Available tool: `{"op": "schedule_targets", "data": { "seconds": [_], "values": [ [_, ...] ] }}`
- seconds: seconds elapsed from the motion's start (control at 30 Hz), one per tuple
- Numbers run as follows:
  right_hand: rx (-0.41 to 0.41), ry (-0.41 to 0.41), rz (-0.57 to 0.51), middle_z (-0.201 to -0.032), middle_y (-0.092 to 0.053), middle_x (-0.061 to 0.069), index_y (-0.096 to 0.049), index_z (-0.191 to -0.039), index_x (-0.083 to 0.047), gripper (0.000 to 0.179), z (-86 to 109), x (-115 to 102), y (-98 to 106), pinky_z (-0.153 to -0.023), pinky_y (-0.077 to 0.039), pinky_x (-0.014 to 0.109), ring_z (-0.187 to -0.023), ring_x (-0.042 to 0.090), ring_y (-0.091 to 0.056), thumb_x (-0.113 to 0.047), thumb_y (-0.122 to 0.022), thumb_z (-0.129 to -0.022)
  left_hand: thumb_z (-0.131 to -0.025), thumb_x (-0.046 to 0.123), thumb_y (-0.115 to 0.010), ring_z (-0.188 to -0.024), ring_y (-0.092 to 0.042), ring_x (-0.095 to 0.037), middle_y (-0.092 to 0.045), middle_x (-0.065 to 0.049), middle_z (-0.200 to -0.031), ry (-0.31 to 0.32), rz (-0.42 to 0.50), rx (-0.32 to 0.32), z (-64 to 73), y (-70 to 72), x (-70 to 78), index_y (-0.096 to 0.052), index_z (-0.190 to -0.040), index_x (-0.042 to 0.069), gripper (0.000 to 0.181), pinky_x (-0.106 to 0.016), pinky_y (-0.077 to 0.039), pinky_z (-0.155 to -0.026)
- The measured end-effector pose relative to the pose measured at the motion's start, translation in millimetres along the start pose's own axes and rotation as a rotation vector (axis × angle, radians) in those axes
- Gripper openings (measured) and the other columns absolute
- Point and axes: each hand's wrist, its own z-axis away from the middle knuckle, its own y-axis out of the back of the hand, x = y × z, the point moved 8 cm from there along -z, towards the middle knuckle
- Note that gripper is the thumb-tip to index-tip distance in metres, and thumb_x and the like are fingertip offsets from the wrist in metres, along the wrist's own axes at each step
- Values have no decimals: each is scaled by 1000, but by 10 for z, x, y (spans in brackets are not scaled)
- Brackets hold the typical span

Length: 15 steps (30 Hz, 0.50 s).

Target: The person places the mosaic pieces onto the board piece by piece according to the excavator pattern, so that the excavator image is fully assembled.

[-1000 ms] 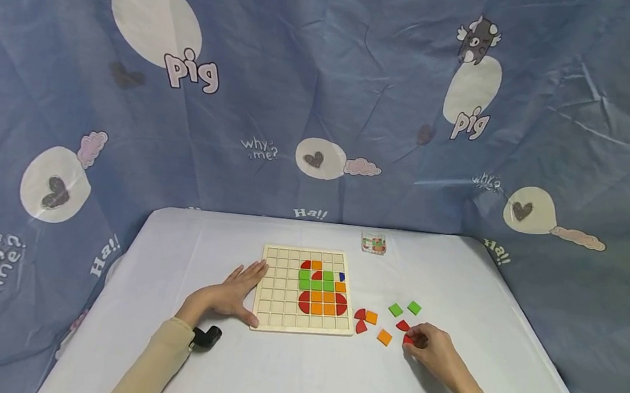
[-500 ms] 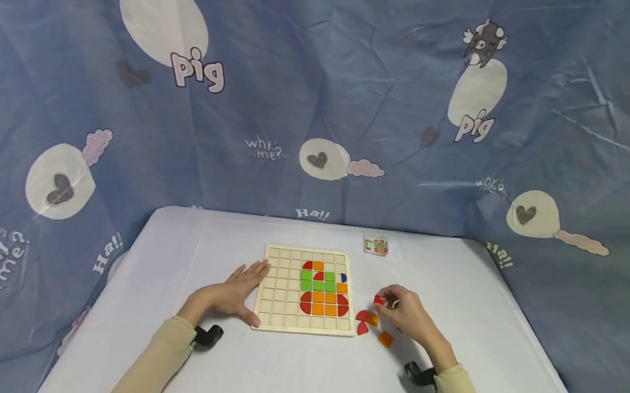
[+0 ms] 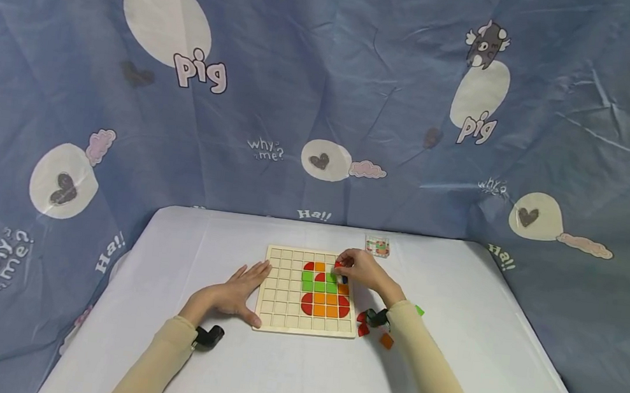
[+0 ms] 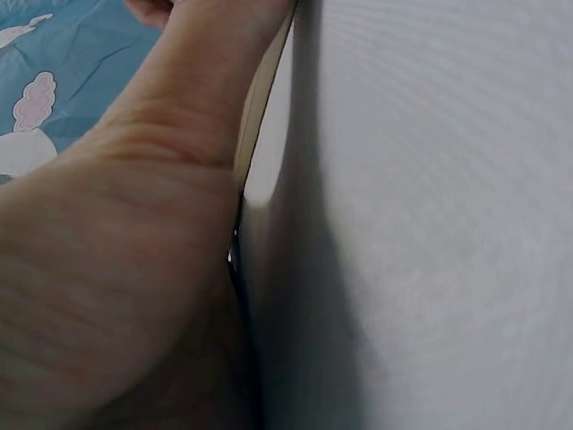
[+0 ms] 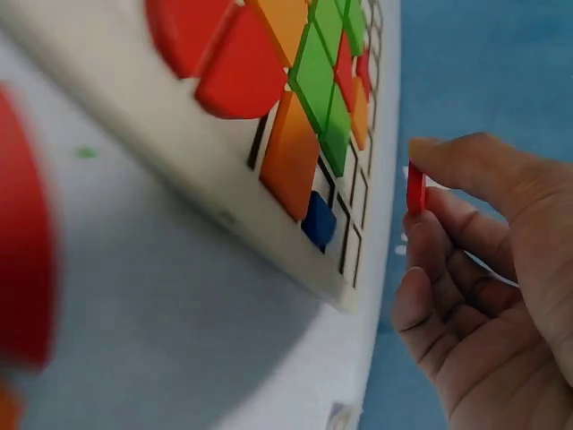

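Observation:
In the head view a pale wooden grid board point(image 3: 277, 308) lies on the white table, with red, orange and green tiles in its right half. My left hand point(image 3: 236, 292) rests at the board's left edge, its fingers and thumb spread. Over the board's upper right squares, my right hand point(image 3: 365, 270) pinches a red tile point(image 5: 416, 188) between thumb and fingertips. The right wrist view shows that tile edge-on, held apart from the board. Near it sits a small blue tile point(image 5: 319, 220) beside an orange square point(image 5: 290, 157) on the grid.
Loose red tiles point(image 3: 363, 330) and an orange square point(image 3: 387, 340) lie right of the board. A green tile point(image 3: 419, 310) shows partly behind the right sleeve point(image 3: 431, 356). A small printed card point(image 3: 377, 246) lies at the back. Blue patterned cloth point(image 3: 280, 90) hangs behind the table.
My right hand has carried the red tile from the loose pieces leftward and away from me, over the board's upper right. My left hand has stayed at the board's left edge.

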Motion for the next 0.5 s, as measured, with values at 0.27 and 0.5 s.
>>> {"op": "schedule_targets", "data": {
  "seconds": [0.27,0.5],
  "values": [
    [-72,-51,37,-85,-70,-3,-71,-93,-14,13,-251,87,-167,-69,-54,23,-75,6,-62,-22,-75,-84,-58,67,-78,-151,4,-30,3,-13,-163,13,1,0,-6,-13,-6,-3,-155,3,138,-52,4,-122],
    [-98,-63,19,-87,-71,-5,-74,-91,-17,8,-262,98,-188,-71,-53,25,-77,6,-61,-20,-75,-84,-59,65,-79,-151,3,-30,2,-13,-163,9,9,-4,6,-19,-3,-3,-155,3,137,-52,4,-122]
  ]
}}
